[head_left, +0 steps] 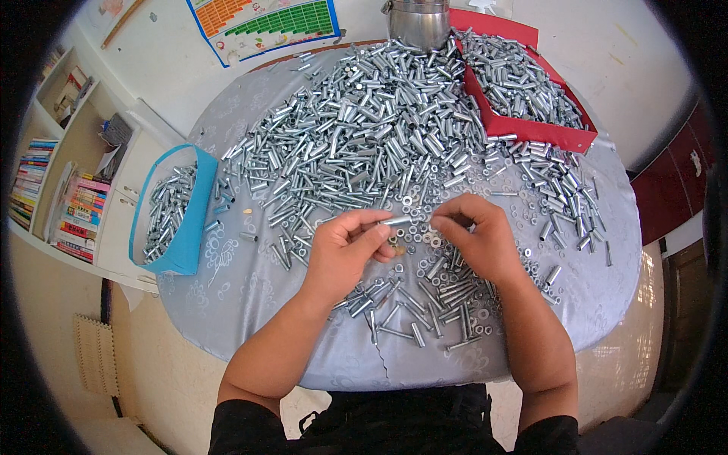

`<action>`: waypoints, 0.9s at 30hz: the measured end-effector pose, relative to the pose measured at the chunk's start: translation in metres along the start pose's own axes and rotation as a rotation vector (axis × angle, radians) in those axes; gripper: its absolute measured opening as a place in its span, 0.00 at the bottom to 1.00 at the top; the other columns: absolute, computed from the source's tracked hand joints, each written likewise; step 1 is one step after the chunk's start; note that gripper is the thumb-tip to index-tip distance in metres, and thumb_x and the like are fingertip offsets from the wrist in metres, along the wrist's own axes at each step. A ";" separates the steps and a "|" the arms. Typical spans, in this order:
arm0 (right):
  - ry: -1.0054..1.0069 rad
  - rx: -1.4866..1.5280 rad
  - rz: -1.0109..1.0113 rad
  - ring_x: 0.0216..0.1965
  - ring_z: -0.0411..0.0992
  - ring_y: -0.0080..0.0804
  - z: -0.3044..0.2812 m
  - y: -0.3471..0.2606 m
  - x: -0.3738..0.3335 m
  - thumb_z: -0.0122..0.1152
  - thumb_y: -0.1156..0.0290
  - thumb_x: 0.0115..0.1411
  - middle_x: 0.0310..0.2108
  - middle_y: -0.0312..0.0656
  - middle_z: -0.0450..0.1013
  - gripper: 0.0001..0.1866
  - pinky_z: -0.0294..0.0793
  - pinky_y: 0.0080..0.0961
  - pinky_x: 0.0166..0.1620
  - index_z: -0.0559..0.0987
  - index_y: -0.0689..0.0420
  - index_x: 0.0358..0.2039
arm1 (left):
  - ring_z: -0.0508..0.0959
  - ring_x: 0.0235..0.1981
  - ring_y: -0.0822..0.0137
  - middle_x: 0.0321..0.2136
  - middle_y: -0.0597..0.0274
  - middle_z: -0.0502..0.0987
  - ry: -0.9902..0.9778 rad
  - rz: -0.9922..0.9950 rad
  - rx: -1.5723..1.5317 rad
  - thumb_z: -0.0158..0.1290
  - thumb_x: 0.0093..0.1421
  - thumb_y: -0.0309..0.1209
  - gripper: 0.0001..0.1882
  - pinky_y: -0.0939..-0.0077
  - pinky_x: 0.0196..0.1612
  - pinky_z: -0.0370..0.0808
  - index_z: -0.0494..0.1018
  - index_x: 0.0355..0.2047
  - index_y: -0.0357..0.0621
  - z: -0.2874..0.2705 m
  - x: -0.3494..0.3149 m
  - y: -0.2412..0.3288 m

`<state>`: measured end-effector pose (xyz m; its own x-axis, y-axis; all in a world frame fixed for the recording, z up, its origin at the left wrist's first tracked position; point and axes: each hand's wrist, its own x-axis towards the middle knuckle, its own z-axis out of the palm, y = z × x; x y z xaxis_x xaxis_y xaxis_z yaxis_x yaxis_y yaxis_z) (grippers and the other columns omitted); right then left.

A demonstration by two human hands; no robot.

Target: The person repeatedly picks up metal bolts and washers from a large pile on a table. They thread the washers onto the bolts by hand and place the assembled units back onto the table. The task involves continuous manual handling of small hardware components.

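Observation:
My left hand (pixel 350 241) grips a shiny sleeve anchor (pixel 396 221) between thumb and fingers, its free end pointing right. Close to that end, the thumb and fingertips of my right hand (pixel 479 233) are pinched together; whatever they hold, if anything, is too small to tell. Below and between the hands lie loose washers (pixel 435 241) and nuts. Nearer to me, several finished-looking bolts with sleeves (pixel 418 334) are scattered on the silvery tablecloth (pixel 258 322).
A large heap of metal sleeves and bolts (pixel 364 129) covers the table's far half. At the right back stands a red box (pixel 531 130) full of them; at the left, a blue box (pixel 182 258) holds more. A steel pot (pixel 419 26) stands at the back.

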<state>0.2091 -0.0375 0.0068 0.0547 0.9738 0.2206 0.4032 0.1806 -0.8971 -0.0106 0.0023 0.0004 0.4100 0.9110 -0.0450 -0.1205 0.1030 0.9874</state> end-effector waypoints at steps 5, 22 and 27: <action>-0.079 -0.360 -0.407 0.31 0.73 0.42 0.006 0.004 0.000 0.66 0.75 0.49 0.27 0.43 0.74 0.06 0.72 0.34 0.35 0.81 0.58 0.29 | 0.80 0.27 0.71 0.34 0.57 0.80 0.096 0.045 -0.029 0.53 0.62 0.25 0.12 0.77 0.30 0.79 0.75 0.45 0.35 0.001 0.001 0.001; 0.239 -0.402 -0.151 0.34 0.73 0.47 -0.014 0.017 0.006 0.64 0.75 0.50 0.29 0.47 0.75 0.05 0.72 0.37 0.39 0.81 0.60 0.29 | 0.78 0.26 0.72 0.33 0.57 0.80 0.126 0.049 -0.047 0.54 0.61 0.26 0.12 0.77 0.30 0.78 0.75 0.44 0.36 -0.003 0.001 0.003; -0.029 -0.459 -0.183 0.33 0.73 0.47 -0.017 0.014 0.003 0.65 0.73 0.49 0.28 0.46 0.74 0.06 0.71 0.37 0.40 0.81 0.58 0.29 | 0.78 0.26 0.72 0.33 0.57 0.80 0.114 0.037 -0.064 0.54 0.61 0.25 0.12 0.77 0.30 0.78 0.75 0.44 0.36 -0.003 0.002 0.002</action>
<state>0.2303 -0.0339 0.0017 -0.0774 0.9362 0.3428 0.7648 0.2763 -0.5820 -0.0123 0.0052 0.0017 0.2992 0.9538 -0.0291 -0.1926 0.0903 0.9771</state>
